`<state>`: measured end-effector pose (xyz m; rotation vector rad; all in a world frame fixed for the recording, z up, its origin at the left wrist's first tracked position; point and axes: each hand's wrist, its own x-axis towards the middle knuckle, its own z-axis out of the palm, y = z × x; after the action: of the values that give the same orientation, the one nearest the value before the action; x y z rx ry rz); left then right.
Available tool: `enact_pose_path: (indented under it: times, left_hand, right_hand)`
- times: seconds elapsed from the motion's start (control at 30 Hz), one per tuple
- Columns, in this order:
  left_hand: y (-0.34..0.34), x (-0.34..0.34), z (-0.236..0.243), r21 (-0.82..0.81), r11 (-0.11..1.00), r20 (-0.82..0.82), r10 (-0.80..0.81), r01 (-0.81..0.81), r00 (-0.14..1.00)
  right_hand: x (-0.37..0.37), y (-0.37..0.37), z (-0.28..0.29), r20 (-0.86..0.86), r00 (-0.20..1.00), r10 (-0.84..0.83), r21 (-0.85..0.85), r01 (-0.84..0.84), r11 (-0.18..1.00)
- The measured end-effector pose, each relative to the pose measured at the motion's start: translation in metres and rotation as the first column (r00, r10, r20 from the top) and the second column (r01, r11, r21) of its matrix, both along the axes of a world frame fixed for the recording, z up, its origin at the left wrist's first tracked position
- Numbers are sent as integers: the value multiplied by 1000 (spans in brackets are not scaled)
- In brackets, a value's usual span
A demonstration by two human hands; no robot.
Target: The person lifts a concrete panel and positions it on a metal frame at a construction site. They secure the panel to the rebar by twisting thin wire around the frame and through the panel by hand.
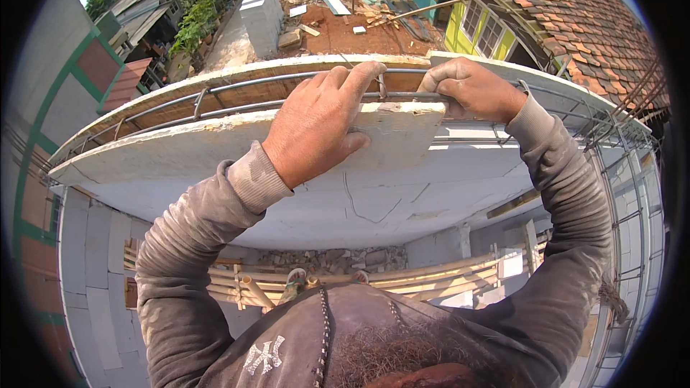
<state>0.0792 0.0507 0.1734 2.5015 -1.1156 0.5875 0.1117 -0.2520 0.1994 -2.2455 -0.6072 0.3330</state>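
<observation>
My left hand (316,126) grips the top edge of a grey, plaster-smeared formwork board (208,135). Its thumb lies against the near face, and its fingers reach over the edge toward the steel bars. A small bent stirrup (382,85) stands beside its fingertips. At the right end of this board, my right hand (471,88) is closed, its fingers curled down by the bars; whatever they hold is hidden. Long steel reinforcing bars (251,83) run in the trough between the near board and a far board (237,70).
Below me are a bamboo scaffold (431,273) and rubble (330,257) at the wall's foot. A block wall (97,244) stands at left, and a rebar cage (625,201) at right. Beyond are stacked grey blocks (262,18), red soil and a tiled roof (575,7).
</observation>
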Motion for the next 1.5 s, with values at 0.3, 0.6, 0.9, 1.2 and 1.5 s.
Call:
enact_pose_path:
  times: [0.3, 0.6, 0.9, 1.2, 1.5]
  left_hand:
    - [0, 2, -9, -31, 999, 1, -22, 23, 1000]
    - [1, 0, -9, -55, 998, -13, -29, 28, 1000]
    - [2, 3, -11, -50, 998, -20, -34, 33, 999]
    - [3, 7, -14, -64, 996, 24, -57, 58, 998]
    - [3, 5, -14, -75, 995, 32, -67, 69, 997]
  right_hand:
    - [-5, 3, -5, 311, 947, 75, -60, -60, 996]
    - [-45, 36, 15, 887, 407, 218, -377, 366, 851]
    - [-32, 33, 1, 725, 670, 157, -264, 61, 963]
    - [-12, 42, 15, 374, 921, 111, -301, 7, 954]
    - [1, 37, 23, -35, 999, 22, -122, -26, 992]
